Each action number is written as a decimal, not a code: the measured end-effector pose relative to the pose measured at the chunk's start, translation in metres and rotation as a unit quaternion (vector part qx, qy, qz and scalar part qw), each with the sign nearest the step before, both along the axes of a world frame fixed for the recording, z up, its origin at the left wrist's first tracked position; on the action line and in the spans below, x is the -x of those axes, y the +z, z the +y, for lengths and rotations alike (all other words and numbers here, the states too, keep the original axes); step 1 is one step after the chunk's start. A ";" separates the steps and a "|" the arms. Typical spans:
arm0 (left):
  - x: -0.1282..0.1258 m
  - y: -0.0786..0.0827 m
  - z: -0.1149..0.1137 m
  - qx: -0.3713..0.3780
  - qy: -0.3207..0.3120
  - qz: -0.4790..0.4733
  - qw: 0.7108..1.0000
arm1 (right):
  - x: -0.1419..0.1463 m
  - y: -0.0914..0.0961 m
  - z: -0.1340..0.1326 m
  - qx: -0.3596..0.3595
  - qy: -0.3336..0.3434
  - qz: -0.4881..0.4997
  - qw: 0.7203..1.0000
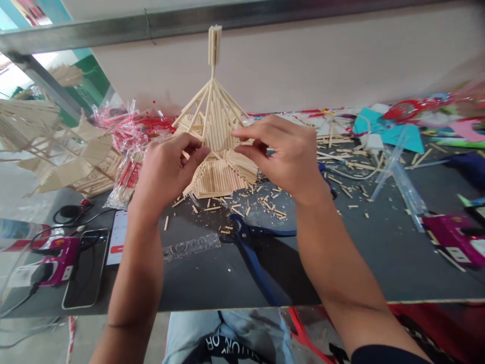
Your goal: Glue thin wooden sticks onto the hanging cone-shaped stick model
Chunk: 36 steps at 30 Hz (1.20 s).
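A pagoda-like model made of thin wooden sticks stands upright in front of me, with a bundle of short sticks at its peak and a flared base of sticks set side by side. My left hand is closed on the left of its middle tier, with thumb and forefinger pinched at the edge. On the other side my right hand grips the right edge, its thumb just below the forefinger. The exact spots held are partly hidden by the fingers. Blue-handled cutters lie below the model.
Stick offcuts litter the grey table. A clear ruler, a black phone and a magenta power socket lie at left. Another stick model stands behind them. Glue sticks and another magenta socket are at right.
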<state>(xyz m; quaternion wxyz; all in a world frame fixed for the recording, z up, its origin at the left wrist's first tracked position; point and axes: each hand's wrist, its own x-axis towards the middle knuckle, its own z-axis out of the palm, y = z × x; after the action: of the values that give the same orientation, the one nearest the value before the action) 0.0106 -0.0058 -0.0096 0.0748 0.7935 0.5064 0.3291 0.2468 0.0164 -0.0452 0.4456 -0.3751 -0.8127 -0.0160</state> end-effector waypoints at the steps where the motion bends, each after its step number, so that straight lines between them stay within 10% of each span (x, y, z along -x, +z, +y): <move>1: 0.000 0.000 0.000 -0.004 0.000 0.002 1.000 | 0.000 0.000 0.000 0.000 -0.003 -0.001 1.000; 36: 0.001 -0.002 -0.001 0.045 -0.013 -0.080 0.996 | -0.001 0.003 -0.006 0.050 0.018 0.048 0.997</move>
<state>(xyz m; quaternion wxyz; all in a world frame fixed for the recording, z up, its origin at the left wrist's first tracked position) 0.0096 -0.0067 -0.0115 0.1552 0.7670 0.5029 0.3670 0.2479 0.0101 -0.0420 0.4654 -0.3825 -0.7966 0.0504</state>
